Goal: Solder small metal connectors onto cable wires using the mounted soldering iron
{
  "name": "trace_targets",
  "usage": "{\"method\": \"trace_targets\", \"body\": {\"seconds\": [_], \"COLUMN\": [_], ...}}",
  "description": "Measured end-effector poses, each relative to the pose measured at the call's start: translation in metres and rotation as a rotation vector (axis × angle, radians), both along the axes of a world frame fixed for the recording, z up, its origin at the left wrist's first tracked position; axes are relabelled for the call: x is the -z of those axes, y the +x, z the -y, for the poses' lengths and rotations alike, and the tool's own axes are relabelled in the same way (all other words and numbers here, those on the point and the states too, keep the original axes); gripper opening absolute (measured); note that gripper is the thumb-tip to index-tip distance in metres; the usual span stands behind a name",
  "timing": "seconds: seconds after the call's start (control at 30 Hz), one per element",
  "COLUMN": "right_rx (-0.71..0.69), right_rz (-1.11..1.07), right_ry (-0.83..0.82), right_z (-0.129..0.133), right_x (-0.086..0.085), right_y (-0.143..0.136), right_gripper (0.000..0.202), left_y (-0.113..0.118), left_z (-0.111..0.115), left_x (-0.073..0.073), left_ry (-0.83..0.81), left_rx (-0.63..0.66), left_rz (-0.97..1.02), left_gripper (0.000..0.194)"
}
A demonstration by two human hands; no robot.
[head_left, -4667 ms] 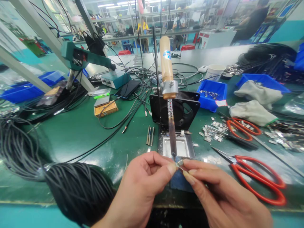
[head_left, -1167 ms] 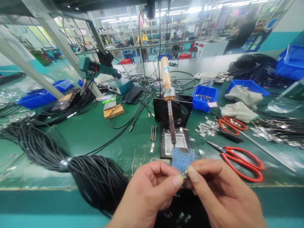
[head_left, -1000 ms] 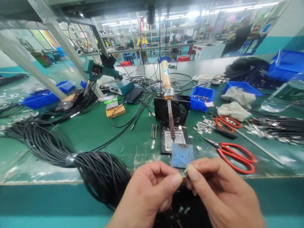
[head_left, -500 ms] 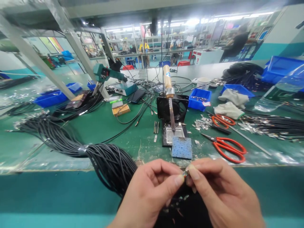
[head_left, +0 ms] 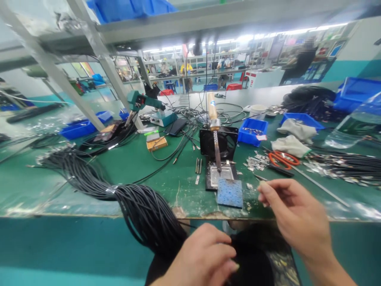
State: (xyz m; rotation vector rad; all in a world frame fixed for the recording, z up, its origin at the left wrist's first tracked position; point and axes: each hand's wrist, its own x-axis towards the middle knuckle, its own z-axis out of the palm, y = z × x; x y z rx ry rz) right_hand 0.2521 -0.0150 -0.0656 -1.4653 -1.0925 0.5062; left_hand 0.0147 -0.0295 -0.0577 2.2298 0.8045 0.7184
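Note:
My left hand (head_left: 205,254) hangs low in front of the bench edge, its fingers curled inward; what they hold, if anything, is hidden. Beside it a thick bundle of black cables (head_left: 149,210) drapes off the bench. My right hand (head_left: 297,214) is over the front right of the bench, thumb and forefinger pinched together. Anything between those fingertips is too small to make out. Just beyond them shows the metal tip of the pliers (head_left: 260,177), whose handles are covered by the hand. A blue sponge (head_left: 230,193) lies left of my right hand.
A soldering iron (head_left: 212,107) leans in its stand before a black fan (head_left: 218,143). Orange-handled scissors (head_left: 284,159), small metal pieces (head_left: 256,162) and a blue bin (head_left: 253,132) lie to the right. White gloves (head_left: 297,131) and more cables (head_left: 348,165) are further right.
My hands have come apart from the small connector they pinched together. The right moved right and up over the pliers; the left dropped lower. The view has tilted up slightly.

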Motion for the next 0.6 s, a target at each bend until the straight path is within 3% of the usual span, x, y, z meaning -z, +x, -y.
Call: {"method": "trace_targets", "body": {"seconds": [0.03, 0.1, 0.17, 0.23, 0.33, 0.4, 0.47, 0.6], "right_rx": [-0.008, -0.015, -0.015, -0.023, -0.046, -0.062, -0.074, -0.084], "right_rz": [-0.002, -0.01, -0.021, -0.031, -0.044, -0.054, -0.067, -0.113], "right_ry": [0.002, 0.008, 0.014, 0.013, 0.013, 0.018, 0.03, 0.067], "right_z": [-0.005, -0.01, -0.01, -0.008, -0.007, -0.007, -0.008, -0.009], "right_x": [0.004, 0.011, 0.016, 0.021, 0.025, 0.026, 0.026, 0.023], "right_y": [0.003, 0.005, 0.006, 0.007, 0.01, 0.011, 0.012, 0.01], "right_gripper": [0.027, 0.029, 0.029, 0.027, 0.026, 0.025, 0.024, 0.02], "left_y": [-0.009, -0.03, -0.052, -0.072, -0.092, -0.101, -0.111, -0.138], "left_z": [-0.01, -0.04, -0.078, -0.113, -0.15, -0.163, -0.168, -0.152], "left_x": [-0.012, -0.039, -0.059, -0.067, -0.064, -0.066, -0.077, -0.122], "left_ry": [0.027, 0.155, 0.17, 0.117, -0.012, -0.096, -0.173, -0.246], "left_rx": [-0.022, -0.331, -0.515, -0.603, -0.646, -0.651, -0.654, -0.679], "left_rz": [-0.016, -0.258, -0.371, -0.479, -0.565, -0.538, -0.438, -0.038], "left_gripper": [0.016, 0.02, 0.024, 0.027, 0.033, 0.032, 0.032, 0.028]}}
